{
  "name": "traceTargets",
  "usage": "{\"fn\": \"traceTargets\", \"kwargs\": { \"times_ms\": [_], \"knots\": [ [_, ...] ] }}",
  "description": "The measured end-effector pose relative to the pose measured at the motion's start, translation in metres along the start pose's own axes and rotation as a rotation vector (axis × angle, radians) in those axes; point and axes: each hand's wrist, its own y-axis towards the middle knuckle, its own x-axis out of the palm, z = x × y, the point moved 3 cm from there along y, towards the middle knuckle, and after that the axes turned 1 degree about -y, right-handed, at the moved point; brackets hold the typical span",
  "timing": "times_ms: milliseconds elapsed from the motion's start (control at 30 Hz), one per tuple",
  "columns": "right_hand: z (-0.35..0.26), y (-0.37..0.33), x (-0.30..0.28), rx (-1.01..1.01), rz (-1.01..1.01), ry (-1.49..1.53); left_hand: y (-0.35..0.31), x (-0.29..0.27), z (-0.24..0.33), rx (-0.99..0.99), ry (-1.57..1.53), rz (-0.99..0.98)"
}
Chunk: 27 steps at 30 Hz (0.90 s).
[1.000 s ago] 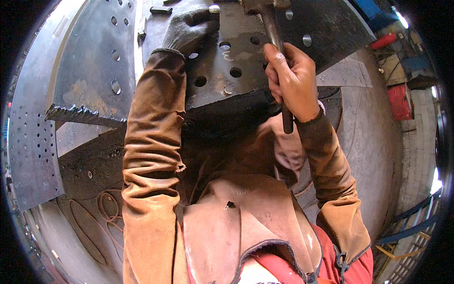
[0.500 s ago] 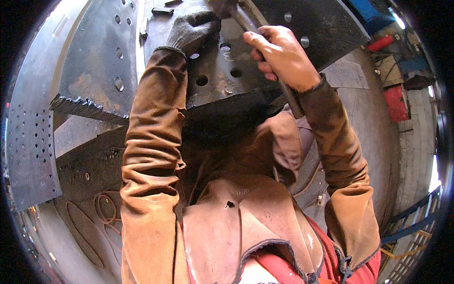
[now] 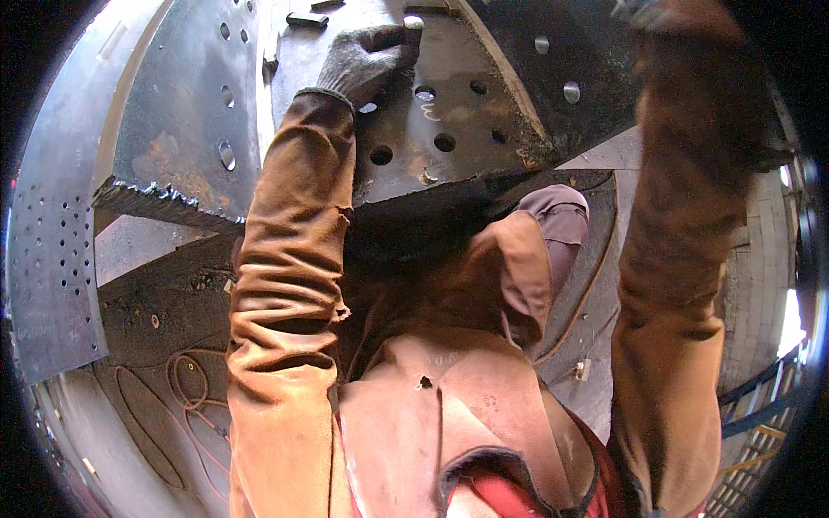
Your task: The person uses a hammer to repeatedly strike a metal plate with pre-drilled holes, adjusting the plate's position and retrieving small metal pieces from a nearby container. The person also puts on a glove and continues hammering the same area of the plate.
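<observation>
My left hand [image 3: 366, 59], in a dark grey knitted glove, is closed in a fist low over a dark steel plate [image 3: 393, 129]. From the thumb side of the fist sticks the bright, rounded end of a short metal punch [image 3: 414, 23]; the rest is hidden by the glove. Round holes and a chalk mark show on the plate near this hand. Raised to the upper right, my right hand [image 3: 682, 15] is smeared by motion at the rim of the picture. Its fingers cannot be made out, and no hammer shows clearly there.
Another drilled steel plate [image 3: 177, 121] with a rough cut edge stands at left, beside a long perforated plate [image 3: 60, 250]. Small steel blocks [image 3: 307, 19] lie beyond my left hand. A hose [image 3: 186, 380] loops on the floor. My knee [image 3: 557, 211] is below the plate edge.
My right hand, which gripped a hammer handle above the plate, has swung up and to the right, and the hammer is out of clear sight. The left fist keeps its place on the plate.
</observation>
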Motion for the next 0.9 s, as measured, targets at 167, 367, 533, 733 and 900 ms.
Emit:
{"fn": "traceTargets", "kwargs": {
  "times_ms": [167,367,533,733,900],
  "knots": [
    [0.034,-0.043,0.075,0.667,-0.442,0.591,0.016,0.002,-0.022,0.163,0.007,0.0],
    [0.017,-0.1,0.065,0.655,-0.198,0.923,0.004,-0.002,0.008,0.136,-0.165,0.143],
    [0.011,-0.109,0.067,0.7,-0.067,1.165,0.004,0.005,0.01,0.109,-0.106,0.06],
    [0.021,-0.124,0.078,0.839,-0.14,1.125,-0.005,0.0,0.021,0.017,-0.082,0.035],
    [0.018,-0.119,0.077,0.82,-0.15,1.121,-0.001,0.001,0.015,0.134,-0.053,-0.023]
  ]
}}
